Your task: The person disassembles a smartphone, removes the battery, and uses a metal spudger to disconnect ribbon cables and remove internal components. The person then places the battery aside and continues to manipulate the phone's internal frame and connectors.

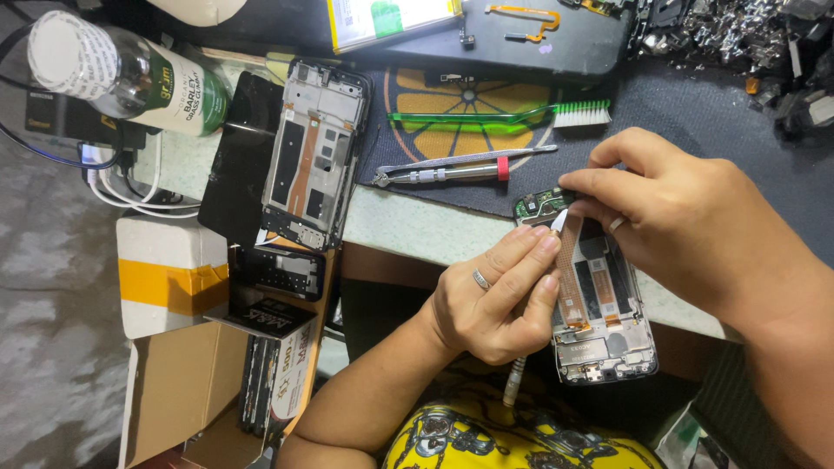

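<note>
While my view looks straight down, I see both hands meeting over an opened phone (599, 304) that lies at the table's near edge (417, 230), its lower end jutting past the edge toward the body. My left hand (495, 300) is mostly curled, with the first two fingers stretched out and pressed on the phone's left side; a ring sits on one finger. Whether the white cable (514, 382) hanging below that hand is held by it, I cannot tell. My right hand (686, 226) is closed in a pinch, thumb and forefinger gripping a small pale tool (559, 221) whose tip touches the phone's upper left, just beside the green board (539, 204).

Just above the phone, on the dark mat (695, 113), lie tweezers (460, 161) and a screwdriver (443, 175) with a red collar, side by side. Beyond them rests a green brush (504, 115). Well to the left lies a second phone frame (314, 152), beside a black panel (236, 161). A bottle (130, 78) lies at the far left, with a box (169, 274) below it.
</note>
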